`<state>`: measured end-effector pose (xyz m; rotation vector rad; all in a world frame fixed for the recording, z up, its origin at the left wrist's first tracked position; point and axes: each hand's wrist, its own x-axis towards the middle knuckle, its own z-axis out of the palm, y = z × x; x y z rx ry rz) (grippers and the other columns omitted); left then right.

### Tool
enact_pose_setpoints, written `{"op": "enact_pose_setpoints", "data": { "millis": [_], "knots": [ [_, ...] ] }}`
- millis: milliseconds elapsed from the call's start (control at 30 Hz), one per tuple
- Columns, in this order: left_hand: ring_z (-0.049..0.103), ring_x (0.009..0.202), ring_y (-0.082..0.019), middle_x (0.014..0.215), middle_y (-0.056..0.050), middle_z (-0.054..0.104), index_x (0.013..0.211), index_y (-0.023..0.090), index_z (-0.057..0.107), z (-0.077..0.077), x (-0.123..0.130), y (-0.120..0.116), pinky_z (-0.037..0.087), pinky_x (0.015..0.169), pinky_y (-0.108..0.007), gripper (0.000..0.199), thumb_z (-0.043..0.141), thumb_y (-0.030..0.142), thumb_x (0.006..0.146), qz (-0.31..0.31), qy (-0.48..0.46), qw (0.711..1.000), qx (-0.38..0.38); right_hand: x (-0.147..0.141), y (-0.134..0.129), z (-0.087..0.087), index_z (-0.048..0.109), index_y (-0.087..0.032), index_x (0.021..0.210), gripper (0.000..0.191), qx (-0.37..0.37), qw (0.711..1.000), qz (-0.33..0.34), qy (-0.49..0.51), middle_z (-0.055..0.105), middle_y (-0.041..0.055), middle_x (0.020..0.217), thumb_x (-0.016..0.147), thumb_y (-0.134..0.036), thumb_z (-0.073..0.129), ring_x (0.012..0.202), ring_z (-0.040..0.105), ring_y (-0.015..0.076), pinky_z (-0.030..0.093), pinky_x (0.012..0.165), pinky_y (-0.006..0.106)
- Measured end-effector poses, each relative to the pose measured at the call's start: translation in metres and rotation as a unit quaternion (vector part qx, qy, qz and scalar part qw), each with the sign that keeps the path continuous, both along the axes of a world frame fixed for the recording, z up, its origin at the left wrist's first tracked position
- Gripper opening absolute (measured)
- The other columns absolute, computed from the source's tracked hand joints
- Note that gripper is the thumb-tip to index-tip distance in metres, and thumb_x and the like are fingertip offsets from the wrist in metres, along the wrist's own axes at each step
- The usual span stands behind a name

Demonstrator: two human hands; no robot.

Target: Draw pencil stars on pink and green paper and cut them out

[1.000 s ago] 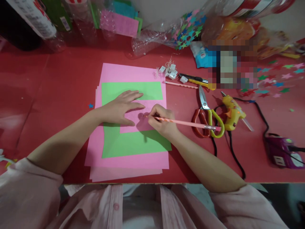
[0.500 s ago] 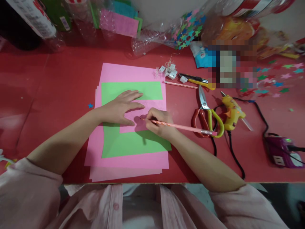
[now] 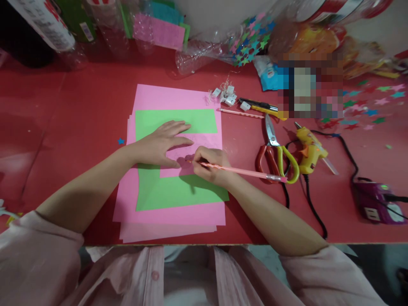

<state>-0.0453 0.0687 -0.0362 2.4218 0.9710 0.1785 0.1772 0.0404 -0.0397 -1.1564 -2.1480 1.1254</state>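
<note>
My right hand (image 3: 210,165) is closed round a pink pencil (image 3: 245,171), its tip down at a small pink sheet (image 3: 170,171) and its eraser end pointing right. Faint marks show on that sheet, too small to read. Spread flat, my left hand (image 3: 164,144) lies across the left part of the small sheet and the green paper (image 3: 178,193) beneath it. Larger pink sheets (image 3: 168,216) form a stack under the green paper. Part of the small sheet is hidden by both hands.
Scissors (image 3: 270,140) lie right of the papers, beside a yellow glue gun (image 3: 310,151) with a black cord. Behind are a second pencil (image 3: 240,113), a utility knife (image 3: 259,104) and small white tags (image 3: 230,98). A purple box (image 3: 379,202) stands far right; clear bottles line the back.
My right hand and the pencil have shifted slightly left along the small pink sheet. My left hand stays where it was.
</note>
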Motion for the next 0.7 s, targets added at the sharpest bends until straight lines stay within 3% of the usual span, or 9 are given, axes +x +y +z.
{"op": "enact_pose_setpoints", "data": {
  "millis": [300,500,700],
  "knots": [
    [0.017,0.148,-0.039,0.163,-0.012,0.021,0.138,0.025,0.053,-0.002,-0.001,0.000,0.015,0.119,-0.058,0.070,0.072,0.049,0.076,-0.001,-0.001,1.000,0.009,0.005,0.011,0.004,0.046,-0.022,0.068,0.012,-0.079,0.978,-0.126,0.144,0.051,-0.0053,0.055,0.077,-0.023,0.055,0.048,0.045,0.0092,0.034,0.047,0.023],
    [0.016,0.149,-0.037,0.162,-0.016,0.022,0.138,0.021,0.054,-0.001,-0.001,0.000,0.013,0.120,-0.057,0.068,0.072,0.045,0.077,-0.002,0.007,1.000,0.009,0.004,0.006,0.004,0.047,-0.021,0.065,0.012,-0.031,0.996,-0.025,0.078,0.049,-0.0056,0.056,0.074,-0.017,0.055,0.051,0.041,0.0077,0.031,0.050,0.022],
    [0.016,0.149,-0.036,0.162,-0.013,0.021,0.138,0.022,0.053,0.000,0.000,0.000,0.013,0.120,-0.056,0.069,0.072,0.043,0.075,0.001,0.007,1.000,0.006,0.001,0.004,0.004,0.046,-0.021,0.066,0.013,-0.018,0.998,-0.009,0.056,0.047,-0.0059,0.057,0.076,-0.017,0.054,0.053,0.039,0.0077,0.029,0.052,0.022]
  ]
}}
